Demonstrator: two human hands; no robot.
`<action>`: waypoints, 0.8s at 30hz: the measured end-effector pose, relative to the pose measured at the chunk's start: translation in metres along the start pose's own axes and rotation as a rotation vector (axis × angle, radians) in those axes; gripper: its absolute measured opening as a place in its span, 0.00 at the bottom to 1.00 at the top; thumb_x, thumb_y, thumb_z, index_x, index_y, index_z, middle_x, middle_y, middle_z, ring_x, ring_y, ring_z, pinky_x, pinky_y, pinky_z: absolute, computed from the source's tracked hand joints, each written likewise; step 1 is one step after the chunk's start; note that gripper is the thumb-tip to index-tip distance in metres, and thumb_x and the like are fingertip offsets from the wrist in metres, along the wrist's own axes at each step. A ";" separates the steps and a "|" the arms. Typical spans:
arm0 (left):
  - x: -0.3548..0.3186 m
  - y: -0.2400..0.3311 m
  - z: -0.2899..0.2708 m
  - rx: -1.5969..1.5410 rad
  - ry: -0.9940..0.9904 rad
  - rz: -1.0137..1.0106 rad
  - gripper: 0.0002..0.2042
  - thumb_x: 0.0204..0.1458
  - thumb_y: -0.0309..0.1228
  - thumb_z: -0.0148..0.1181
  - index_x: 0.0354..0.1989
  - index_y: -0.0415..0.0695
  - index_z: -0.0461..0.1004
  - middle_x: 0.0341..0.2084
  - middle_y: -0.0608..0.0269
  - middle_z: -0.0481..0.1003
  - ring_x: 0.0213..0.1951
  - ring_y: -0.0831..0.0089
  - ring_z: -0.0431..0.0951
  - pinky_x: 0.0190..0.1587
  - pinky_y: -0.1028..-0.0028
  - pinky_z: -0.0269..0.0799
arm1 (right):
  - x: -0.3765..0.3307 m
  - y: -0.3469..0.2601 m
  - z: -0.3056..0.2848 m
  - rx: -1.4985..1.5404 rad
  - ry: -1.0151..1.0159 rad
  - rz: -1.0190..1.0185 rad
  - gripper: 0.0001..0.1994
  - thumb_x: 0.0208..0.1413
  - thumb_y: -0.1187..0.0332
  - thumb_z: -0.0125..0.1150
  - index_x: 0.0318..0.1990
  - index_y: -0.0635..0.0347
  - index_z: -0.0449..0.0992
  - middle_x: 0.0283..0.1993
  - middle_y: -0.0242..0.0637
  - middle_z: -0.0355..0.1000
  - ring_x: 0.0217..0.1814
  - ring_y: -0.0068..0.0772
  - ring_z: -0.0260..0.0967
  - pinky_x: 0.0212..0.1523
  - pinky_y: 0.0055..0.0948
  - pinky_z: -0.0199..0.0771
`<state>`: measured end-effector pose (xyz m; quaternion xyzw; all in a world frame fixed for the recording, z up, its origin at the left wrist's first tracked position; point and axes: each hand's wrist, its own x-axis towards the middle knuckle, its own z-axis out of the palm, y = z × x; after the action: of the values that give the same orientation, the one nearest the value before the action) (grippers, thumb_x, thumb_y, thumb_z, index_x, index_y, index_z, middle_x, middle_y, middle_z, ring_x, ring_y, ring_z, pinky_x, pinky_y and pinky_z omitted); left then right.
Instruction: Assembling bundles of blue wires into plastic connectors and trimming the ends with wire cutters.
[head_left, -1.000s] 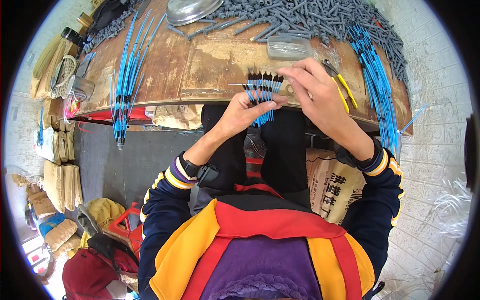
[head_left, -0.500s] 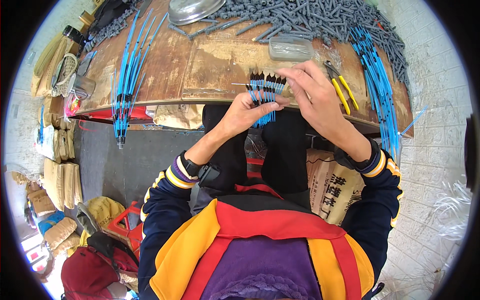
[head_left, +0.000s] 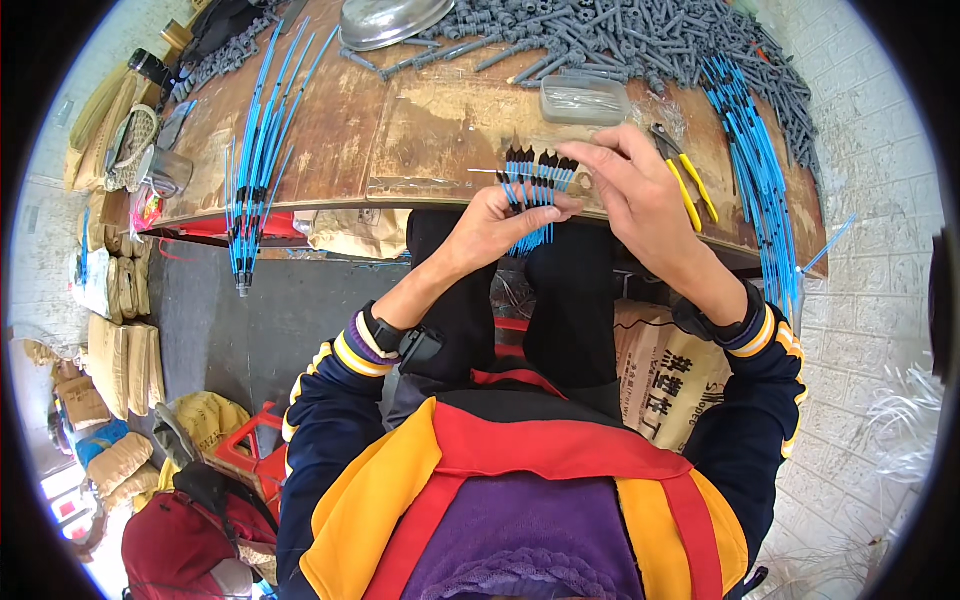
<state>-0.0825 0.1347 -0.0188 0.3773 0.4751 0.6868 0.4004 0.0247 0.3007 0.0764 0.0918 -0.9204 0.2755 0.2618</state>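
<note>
Many blue sticks [head_left: 255, 170] lie done beside the left hand [head_left: 500, 225], which grips a bunch of sticks [head_left: 535, 185]; the right hand [head_left: 640, 195] pinches one; a grey pile [head_left: 620, 35] waits.

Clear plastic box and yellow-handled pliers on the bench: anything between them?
Head view: only bare worn wood of the bench between the clear plastic box and the yellow-handled pliers; they lie close together.

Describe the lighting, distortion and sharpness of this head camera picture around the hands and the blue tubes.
Head view: even daylight, no harsh glare on the wooden table; the fisheye bends the table edge and blackens the corners; the left hand gripping the fan of black-tipped blue tubes is sharp; the right hand at the tips is sharp too; the metal bowl shows only a soft sheen.
</note>
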 end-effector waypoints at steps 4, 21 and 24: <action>0.000 -0.001 0.000 0.001 0.011 0.004 0.11 0.60 0.23 0.54 0.49 0.35 0.76 0.45 0.60 0.79 0.48 0.75 0.76 0.55 0.73 0.71 | 0.002 -0.002 0.001 -0.166 0.047 -0.132 0.17 0.54 0.84 0.54 0.50 0.59 0.76 0.39 0.41 0.66 0.38 0.38 0.67 0.38 0.30 0.68; 0.001 0.005 0.001 0.037 0.002 -0.016 0.10 0.60 0.23 0.55 0.48 0.37 0.77 0.43 0.63 0.79 0.47 0.77 0.76 0.54 0.75 0.71 | 0.007 0.003 -0.003 -0.160 0.014 -0.151 0.17 0.49 0.86 0.56 0.47 0.62 0.75 0.40 0.43 0.67 0.39 0.42 0.68 0.39 0.33 0.70; 0.002 0.005 -0.001 0.043 -0.010 -0.015 0.10 0.60 0.23 0.55 0.48 0.37 0.77 0.43 0.64 0.79 0.47 0.77 0.76 0.54 0.75 0.71 | 0.010 0.007 -0.003 -0.070 -0.016 -0.145 0.19 0.46 0.87 0.56 0.47 0.63 0.75 0.41 0.43 0.67 0.40 0.43 0.69 0.40 0.33 0.71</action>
<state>-0.0849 0.1349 -0.0144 0.3858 0.4906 0.6714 0.3995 0.0151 0.3075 0.0811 0.1510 -0.9224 0.2230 0.2768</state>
